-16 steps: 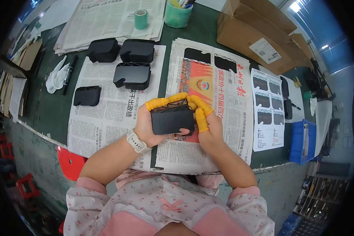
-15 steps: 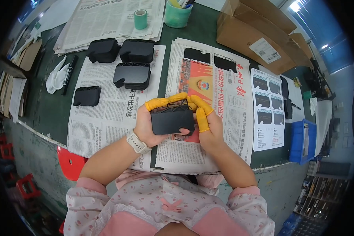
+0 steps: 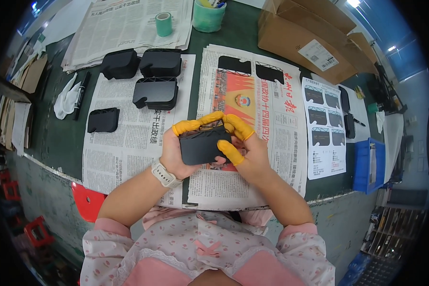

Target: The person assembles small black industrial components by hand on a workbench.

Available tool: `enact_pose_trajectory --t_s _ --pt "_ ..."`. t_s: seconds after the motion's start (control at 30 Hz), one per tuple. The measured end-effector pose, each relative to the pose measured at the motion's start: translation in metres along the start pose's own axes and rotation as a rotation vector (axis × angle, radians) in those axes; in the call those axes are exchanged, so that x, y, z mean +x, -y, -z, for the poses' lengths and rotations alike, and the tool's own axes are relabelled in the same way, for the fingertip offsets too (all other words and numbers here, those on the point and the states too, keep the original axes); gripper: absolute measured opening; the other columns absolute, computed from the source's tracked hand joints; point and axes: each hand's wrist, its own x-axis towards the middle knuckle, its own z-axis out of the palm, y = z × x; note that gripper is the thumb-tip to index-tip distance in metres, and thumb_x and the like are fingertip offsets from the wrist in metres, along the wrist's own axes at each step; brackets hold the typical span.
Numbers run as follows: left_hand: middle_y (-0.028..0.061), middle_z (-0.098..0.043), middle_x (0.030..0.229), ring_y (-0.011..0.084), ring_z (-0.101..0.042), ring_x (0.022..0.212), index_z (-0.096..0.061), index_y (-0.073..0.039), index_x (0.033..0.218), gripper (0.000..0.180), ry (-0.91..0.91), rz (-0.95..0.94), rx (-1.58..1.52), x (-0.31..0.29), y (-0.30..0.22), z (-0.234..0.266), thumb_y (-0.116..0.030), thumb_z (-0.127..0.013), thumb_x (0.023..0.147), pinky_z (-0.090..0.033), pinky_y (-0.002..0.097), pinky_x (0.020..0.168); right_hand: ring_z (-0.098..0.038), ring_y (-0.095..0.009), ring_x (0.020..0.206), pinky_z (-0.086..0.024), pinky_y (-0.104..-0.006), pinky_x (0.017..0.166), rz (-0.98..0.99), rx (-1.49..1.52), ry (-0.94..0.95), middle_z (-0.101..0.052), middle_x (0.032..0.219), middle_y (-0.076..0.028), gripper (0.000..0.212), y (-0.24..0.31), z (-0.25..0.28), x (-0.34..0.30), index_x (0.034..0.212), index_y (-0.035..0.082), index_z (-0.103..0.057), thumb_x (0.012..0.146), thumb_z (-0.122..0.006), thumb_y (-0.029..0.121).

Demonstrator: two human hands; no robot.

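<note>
While the left hand (image 3: 171,150) curls closed around the left side of a stack of black cards (image 3: 199,148), the right hand (image 3: 249,157) pinches its right edge, thumb in a yellow cover (image 3: 229,152) on its face, above newspaper (image 3: 233,188) near the table's (image 3: 57,143) front edge.

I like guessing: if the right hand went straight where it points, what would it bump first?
Probably the black pieces in the left hand; the right hand seems to touch them, though depth is unclear.
</note>
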Motion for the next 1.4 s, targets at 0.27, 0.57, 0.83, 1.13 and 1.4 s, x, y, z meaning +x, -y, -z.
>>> enact_pose_trajectory --t_s 0.27,0.57,0.83,1.13,1.4 --pt "0.0163 -0.061 0.137 0.0362 -0.061 0.116 -0.057 -0.007 0.142 0.054 -0.007 0.007 -0.022 -0.001 0.0 -0.004 -0.035 -0.043 0.098 -0.056 0.0565 0.084 -0.073 -0.029 0.1 -0.056 -0.0345 0.088 -0.022 -0.115 0.01 -0.072 0.115 -0.019 0.049 0.003 0.007 0.004 0.145 -0.002 -0.048 0.102 -0.062 0.018" --pt "0.0179 -0.062 0.133 0.034 -0.063 0.11 -0.05 -0.009 0.15 0.061 -0.154 -0.045 0.053 -0.001 0.003 -0.012 -0.039 -0.041 0.097 -0.054 0.0496 0.076 -0.073 -0.03 0.101 -0.056 -0.0348 0.087 0.104 -0.27 0.02 -0.071 0.114 -0.019 0.049 0.002 0.008 0.005 0.147 0.001 -0.048 0.103 -0.061 0.018" --pt "0.0162 -0.061 0.137 0.0381 -0.062 0.114 -0.058 -0.01 0.141 0.052 -0.039 0.004 0.002 0.0 0.0 -0.003 -0.035 -0.042 0.098 -0.056 0.0558 0.082 -0.072 -0.033 0.098 -0.056 -0.0368 0.085 -0.018 -0.198 0.076 -0.071 0.113 -0.019 0.045 0.002 0.005 0.002 0.149 0.001 -0.045 0.106 -0.051 0.014" --pt "0.0199 -0.061 0.136 0.0381 -0.062 0.118 -0.056 -0.006 0.143 0.054 -0.016 -0.017 -0.057 0.0 -0.001 -0.006 -0.034 -0.042 0.099 -0.055 0.056 0.082 -0.072 -0.019 0.085 -0.056 -0.0339 0.075 -0.222 0.009 -0.095 -0.074 0.102 -0.015 0.039 0.009 0.005 0.005 0.137 -0.001 -0.052 0.104 -0.06 0.018" --pt "0.0224 -0.06 0.137 0.0402 -0.061 0.118 -0.053 -0.006 0.146 0.054 -0.096 -0.126 -0.006 0.0 -0.003 -0.015 -0.033 -0.043 0.101 -0.056 0.0613 0.086 -0.053 -0.009 0.06 -0.044 -0.0279 0.057 -0.267 -0.086 -0.062 -0.064 0.072 -0.007 0.024 0.002 0.005 0.005 0.095 0.0 -0.063 0.097 -0.073 0.022"
